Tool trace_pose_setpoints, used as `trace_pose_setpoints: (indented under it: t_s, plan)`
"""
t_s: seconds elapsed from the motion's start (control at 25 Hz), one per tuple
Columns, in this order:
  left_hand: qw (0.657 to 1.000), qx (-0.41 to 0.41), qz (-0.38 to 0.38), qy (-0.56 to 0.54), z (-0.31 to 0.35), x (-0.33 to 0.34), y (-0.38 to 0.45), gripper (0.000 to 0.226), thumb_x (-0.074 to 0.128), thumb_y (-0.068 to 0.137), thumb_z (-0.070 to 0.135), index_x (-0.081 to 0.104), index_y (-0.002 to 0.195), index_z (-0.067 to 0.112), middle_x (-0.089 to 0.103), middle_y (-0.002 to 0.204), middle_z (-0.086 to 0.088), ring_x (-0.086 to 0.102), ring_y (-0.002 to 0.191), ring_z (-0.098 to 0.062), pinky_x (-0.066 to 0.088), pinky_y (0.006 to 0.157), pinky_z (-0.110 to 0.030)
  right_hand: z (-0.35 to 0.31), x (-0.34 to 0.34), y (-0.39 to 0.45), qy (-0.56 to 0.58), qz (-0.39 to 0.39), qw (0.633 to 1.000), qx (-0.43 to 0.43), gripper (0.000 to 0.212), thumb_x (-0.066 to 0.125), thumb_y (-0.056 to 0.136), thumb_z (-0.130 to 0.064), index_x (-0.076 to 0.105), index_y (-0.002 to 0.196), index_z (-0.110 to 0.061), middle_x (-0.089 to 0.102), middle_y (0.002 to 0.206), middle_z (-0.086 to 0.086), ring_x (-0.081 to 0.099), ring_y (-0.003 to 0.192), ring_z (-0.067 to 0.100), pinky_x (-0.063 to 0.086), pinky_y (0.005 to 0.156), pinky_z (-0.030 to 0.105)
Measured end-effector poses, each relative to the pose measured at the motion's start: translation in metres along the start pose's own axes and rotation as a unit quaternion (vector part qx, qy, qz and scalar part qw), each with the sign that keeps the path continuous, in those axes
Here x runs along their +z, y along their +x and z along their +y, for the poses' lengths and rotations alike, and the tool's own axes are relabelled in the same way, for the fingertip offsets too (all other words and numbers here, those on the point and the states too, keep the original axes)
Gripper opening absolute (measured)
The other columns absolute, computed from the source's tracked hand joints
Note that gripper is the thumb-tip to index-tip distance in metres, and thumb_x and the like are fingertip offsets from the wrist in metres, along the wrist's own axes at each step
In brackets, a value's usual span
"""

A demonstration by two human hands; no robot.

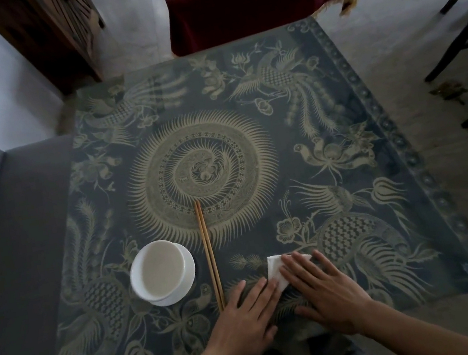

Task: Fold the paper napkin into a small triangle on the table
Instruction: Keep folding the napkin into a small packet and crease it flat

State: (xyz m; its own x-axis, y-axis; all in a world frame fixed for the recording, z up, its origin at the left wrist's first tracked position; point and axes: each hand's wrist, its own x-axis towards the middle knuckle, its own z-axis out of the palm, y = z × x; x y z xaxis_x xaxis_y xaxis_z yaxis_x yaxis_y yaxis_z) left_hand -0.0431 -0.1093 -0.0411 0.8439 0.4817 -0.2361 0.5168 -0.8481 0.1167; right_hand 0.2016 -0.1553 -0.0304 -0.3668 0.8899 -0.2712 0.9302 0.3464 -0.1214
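Head view shows the napkin point(274, 271) on the table point(347, 158) right of the chopsticks point(209, 255), right hand point(325, 289) flat and open pressing it, left hand point(246, 314) open beside, fingertips touching its edge; uneven pressure risks a skewed crease

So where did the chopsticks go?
The chopsticks lie side by side on the patterned table, near its front edge, between the white bowl on their left and the left hand.
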Motion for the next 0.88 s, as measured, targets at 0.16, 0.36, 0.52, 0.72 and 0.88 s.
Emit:
trace_pose_setpoints:
  t_s: [0.16, 0.36, 0.52, 0.72, 0.88]
  plan:
    - [1.0, 0.011, 0.02, 0.021, -0.001, 0.003, -0.008, 0.069, 0.049, 0.089, 0.049, 0.04, 0.147, 0.013, 0.042, 0.153, -0.004, 0.042, 0.138, -0.022, 0.034, 0.108, -0.051, 0.0, -0.003, 0.0, 0.0, 0.003, 1.0, -0.001, 0.076, 0.036, 0.094, -0.063, 0.027, 0.151, -0.013, 0.022, 0.159, 0.009, 0.018, 0.145, 0.027, 0.013, 0.11, 0.051]
    - [0.997, -0.026, 0.076, -0.022, 0.007, -0.007, 0.003, 0.057, 0.055, 0.087, 0.042, 0.055, 0.137, 0.014, 0.057, 0.138, -0.002, 0.055, 0.124, -0.022, 0.043, 0.104, -0.046, -0.002, -0.004, 0.001, 0.002, -0.004, 1.0, 0.007, 0.077, 0.032, 0.095, -0.062, 0.021, 0.153, -0.012, 0.015, 0.16, 0.009, 0.012, 0.147, 0.027, 0.01, 0.112, 0.051]
    - [0.992, -0.073, 0.094, -0.049, 0.015, -0.016, 0.018, 0.048, 0.053, 0.09, 0.04, 0.056, 0.132, 0.018, 0.059, 0.128, 0.0, 0.053, 0.122, -0.022, 0.031, 0.109, -0.042, -0.002, -0.002, 0.002, 0.002, -0.006, 1.0, 0.014, 0.079, 0.027, 0.096, -0.064, 0.018, 0.153, -0.01, 0.012, 0.161, 0.009, 0.007, 0.148, 0.026, 0.006, 0.112, 0.051]
    - [0.99, -0.098, 0.064, -0.085, 0.018, -0.022, 0.035, 0.062, 0.041, 0.098, 0.041, 0.027, 0.153, 0.015, 0.021, 0.162, -0.003, 0.013, 0.15, -0.018, 0.013, 0.119, -0.044, -0.001, 0.0, 0.002, 0.021, -0.002, 1.0, 0.021, 0.08, 0.028, 0.097, -0.064, 0.014, 0.153, -0.009, 0.008, 0.161, 0.008, 0.005, 0.148, 0.025, 0.006, 0.113, 0.05]
    - [0.987, -0.106, 0.042, -0.114, 0.017, -0.015, 0.034, 0.069, 0.038, 0.1, 0.043, 0.007, 0.156, 0.017, 0.009, 0.164, -0.002, 0.002, 0.15, -0.017, 0.007, 0.116, -0.047, -0.001, 0.003, 0.002, 0.021, 0.001, 1.0, 0.019, 0.077, 0.031, 0.098, -0.06, 0.014, 0.153, -0.01, 0.01, 0.161, 0.009, 0.005, 0.148, 0.026, 0.007, 0.113, 0.05]
